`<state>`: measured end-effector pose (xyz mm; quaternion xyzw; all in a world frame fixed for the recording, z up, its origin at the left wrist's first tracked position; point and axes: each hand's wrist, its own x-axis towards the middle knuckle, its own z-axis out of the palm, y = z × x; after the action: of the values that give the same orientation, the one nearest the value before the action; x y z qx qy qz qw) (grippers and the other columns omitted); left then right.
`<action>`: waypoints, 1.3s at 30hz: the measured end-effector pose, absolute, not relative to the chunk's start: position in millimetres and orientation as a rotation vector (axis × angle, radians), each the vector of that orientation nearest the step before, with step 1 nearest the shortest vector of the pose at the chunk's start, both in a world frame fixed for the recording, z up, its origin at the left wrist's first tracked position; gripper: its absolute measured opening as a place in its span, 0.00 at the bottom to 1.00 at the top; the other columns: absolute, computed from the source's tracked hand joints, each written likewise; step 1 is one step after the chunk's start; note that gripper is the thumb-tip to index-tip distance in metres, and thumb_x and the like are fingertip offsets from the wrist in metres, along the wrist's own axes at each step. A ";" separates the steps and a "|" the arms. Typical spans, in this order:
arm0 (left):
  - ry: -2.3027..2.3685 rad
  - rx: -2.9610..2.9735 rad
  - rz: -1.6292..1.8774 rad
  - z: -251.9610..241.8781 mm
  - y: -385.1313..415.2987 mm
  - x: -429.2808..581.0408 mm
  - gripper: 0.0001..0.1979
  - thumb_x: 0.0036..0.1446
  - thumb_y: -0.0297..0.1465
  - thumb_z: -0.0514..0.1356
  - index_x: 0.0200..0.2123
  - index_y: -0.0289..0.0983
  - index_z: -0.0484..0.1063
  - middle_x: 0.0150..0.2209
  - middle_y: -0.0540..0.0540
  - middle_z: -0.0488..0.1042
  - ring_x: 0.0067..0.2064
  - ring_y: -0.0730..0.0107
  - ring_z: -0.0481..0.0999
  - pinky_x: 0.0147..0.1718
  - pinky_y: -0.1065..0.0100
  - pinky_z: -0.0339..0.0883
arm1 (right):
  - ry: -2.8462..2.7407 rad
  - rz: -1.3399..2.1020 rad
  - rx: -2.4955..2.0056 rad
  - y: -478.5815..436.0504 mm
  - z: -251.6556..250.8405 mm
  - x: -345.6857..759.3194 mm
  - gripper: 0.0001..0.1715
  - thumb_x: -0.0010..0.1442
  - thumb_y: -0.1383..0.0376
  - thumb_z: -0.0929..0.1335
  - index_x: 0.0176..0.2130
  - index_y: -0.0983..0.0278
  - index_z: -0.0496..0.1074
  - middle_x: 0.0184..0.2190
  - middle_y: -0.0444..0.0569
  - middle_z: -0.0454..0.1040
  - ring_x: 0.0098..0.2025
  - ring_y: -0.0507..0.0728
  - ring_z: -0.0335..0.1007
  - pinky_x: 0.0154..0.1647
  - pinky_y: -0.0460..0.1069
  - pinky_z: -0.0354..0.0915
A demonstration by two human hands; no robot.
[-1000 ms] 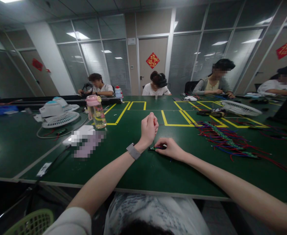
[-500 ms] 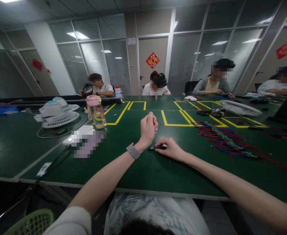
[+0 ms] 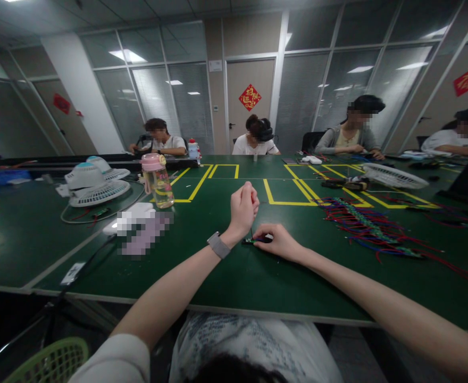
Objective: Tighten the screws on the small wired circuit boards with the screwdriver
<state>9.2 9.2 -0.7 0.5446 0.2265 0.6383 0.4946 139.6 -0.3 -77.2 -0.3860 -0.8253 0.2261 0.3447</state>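
Observation:
My left hand (image 3: 244, 208), with a watch (image 3: 218, 245) on the wrist, is closed in a fist above the table. From beneath it a thin dark shaft, seemingly a screwdriver (image 3: 252, 233), points down at a small green circuit board (image 3: 249, 241); the handle is hidden in the fist. The fingers of my right hand (image 3: 276, 240) are closed on the right part of the board, pressing it to the green table (image 3: 226, 290). Part of the board is covered by those fingers.
Several wired circuit boards (image 3: 361, 221) lie in a row at the right. White fans (image 3: 98, 191) and a pink-lidded bottle (image 3: 158, 183) stand at the left; another fan (image 3: 395, 175) lies far right. Yellow tape (image 3: 293, 202) marks the table. Several people sit across it.
Both hands keep nearly the same place and grip. The whole view has shifted very slightly.

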 end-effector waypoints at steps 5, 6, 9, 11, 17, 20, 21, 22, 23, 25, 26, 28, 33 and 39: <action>0.554 1.351 1.517 0.6 7.2 9.4 0.22 0.59 0.46 0.50 0.21 0.37 0.55 0.13 0.58 0.51 0.14 0.83 0.49 0.13 0.79 0.43 | -2.137 0.582 -1.004 -0.2 -77.4 139.3 0.05 0.50 0.70 0.70 0.32 0.66 0.76 0.31 0.49 0.76 0.32 0.54 0.71 0.36 0.49 0.68; 0.555 1.366 1.503 0.2 6.9 9.4 0.22 0.59 0.47 0.50 0.22 0.37 0.56 0.14 0.58 0.52 0.14 0.83 0.49 0.13 0.78 0.43 | -2.137 0.583 -1.004 -0.2 -77.4 139.3 0.05 0.50 0.70 0.70 0.32 0.66 0.76 0.31 0.48 0.76 0.32 0.54 0.71 0.36 0.49 0.68; 0.586 1.500 1.486 -4.1 7.1 9.2 0.23 0.59 0.47 0.50 0.22 0.36 0.59 0.15 0.56 0.56 0.16 0.82 0.54 0.16 0.78 0.48 | -2.139 0.592 -0.997 -0.9 -76.8 139.2 0.06 0.50 0.70 0.69 0.32 0.66 0.76 0.30 0.48 0.76 0.32 0.53 0.71 0.36 0.48 0.68; 0.616 1.610 1.480 -7.4 8.5 9.1 0.24 0.60 0.47 0.49 0.21 0.35 0.61 0.17 0.54 0.59 0.18 0.81 0.57 0.18 0.77 0.51 | -2.139 0.601 -0.996 -1.3 -76.6 139.2 0.06 0.51 0.70 0.69 0.32 0.66 0.76 0.30 0.48 0.76 0.31 0.53 0.71 0.35 0.48 0.68; 0.533 1.462 1.470 -0.6 12.2 5.4 0.20 0.61 0.44 0.49 0.23 0.36 0.60 0.16 0.56 0.56 0.16 0.83 0.52 0.14 0.79 0.46 | -2.128 0.601 -1.010 0.7 -79.3 139.4 0.06 0.51 0.69 0.69 0.33 0.66 0.77 0.30 0.48 0.76 0.31 0.53 0.70 0.34 0.48 0.67; 0.463 1.388 1.476 6.1 12.6 2.8 0.17 0.59 0.41 0.51 0.23 0.36 0.58 0.15 0.57 0.55 0.14 0.84 0.50 0.13 0.80 0.43 | -2.125 0.605 -1.027 2.1 -80.5 139.4 0.07 0.50 0.69 0.70 0.33 0.66 0.77 0.29 0.48 0.75 0.31 0.53 0.70 0.34 0.47 0.66; 0.453 1.361 1.471 7.3 13.0 2.3 0.17 0.58 0.40 0.51 0.23 0.37 0.58 0.15 0.57 0.54 0.14 0.84 0.50 0.13 0.80 0.43 | -2.124 0.609 -1.030 2.4 -80.7 139.5 0.07 0.50 0.69 0.70 0.33 0.66 0.77 0.29 0.48 0.75 0.31 0.53 0.70 0.33 0.47 0.66; 0.452 1.335 1.464 7.9 13.5 2.1 0.16 0.58 0.40 0.51 0.23 0.37 0.57 0.14 0.58 0.53 0.13 0.84 0.49 0.12 0.80 0.42 | -2.122 0.612 -1.030 2.6 -80.9 139.5 0.06 0.50 0.69 0.70 0.32 0.66 0.77 0.29 0.47 0.75 0.30 0.53 0.70 0.33 0.47 0.66; 0.457 1.310 1.456 8.0 14.1 2.2 0.16 0.58 0.39 0.51 0.22 0.37 0.57 0.14 0.58 0.53 0.13 0.84 0.48 0.12 0.80 0.42 | -2.118 0.614 -1.031 2.8 -81.1 139.6 0.06 0.50 0.69 0.70 0.32 0.66 0.77 0.29 0.47 0.75 0.30 0.52 0.70 0.33 0.47 0.66; 0.469 1.264 1.441 7.7 15.2 2.7 0.15 0.57 0.39 0.51 0.22 0.37 0.56 0.13 0.58 0.52 0.12 0.84 0.48 0.11 0.80 0.41 | -2.111 0.612 -1.030 3.2 -81.5 139.8 0.05 0.50 0.69 0.70 0.32 0.66 0.76 0.28 0.47 0.75 0.30 0.52 0.69 0.33 0.47 0.66; 0.471 1.246 1.438 7.5 15.6 3.1 0.15 0.57 0.39 0.51 0.22 0.37 0.56 0.13 0.59 0.52 0.12 0.84 0.48 0.11 0.80 0.41 | -2.110 0.611 -1.030 3.3 -81.8 139.9 0.05 0.50 0.69 0.70 0.32 0.66 0.76 0.28 0.47 0.75 0.30 0.52 0.69 0.33 0.47 0.65; 0.471 1.221 1.437 7.2 15.8 3.7 0.15 0.57 0.38 0.52 0.22 0.37 0.56 0.13 0.59 0.52 0.12 0.84 0.47 0.11 0.80 0.40 | -2.110 0.614 -1.032 3.6 -82.2 139.9 0.06 0.50 0.69 0.70 0.32 0.66 0.76 0.28 0.47 0.75 0.30 0.52 0.69 0.33 0.47 0.65; 0.481 1.218 1.441 6.0 14.7 4.4 0.16 0.57 0.39 0.53 0.22 0.37 0.57 0.13 0.58 0.53 0.12 0.84 0.48 0.11 0.81 0.40 | -2.102 0.632 -1.025 3.4 -81.8 139.5 0.06 0.50 0.68 0.70 0.32 0.65 0.76 0.28 0.47 0.75 0.30 0.52 0.69 0.32 0.47 0.65; 0.478 1.253 1.443 2.2 16.9 4.4 0.15 0.57 0.39 0.52 0.22 0.37 0.57 0.13 0.58 0.53 0.12 0.84 0.48 0.11 0.80 0.41 | -2.108 0.631 -1.028 3.2 -81.1 140.3 0.06 0.50 0.68 0.70 0.32 0.65 0.76 0.29 0.47 0.75 0.31 0.53 0.69 0.33 0.47 0.66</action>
<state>4.4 16.9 2.2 0.5299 0.2021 0.6103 0.5530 140.3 3.2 -81.1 -0.3965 -0.8133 0.2436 0.3492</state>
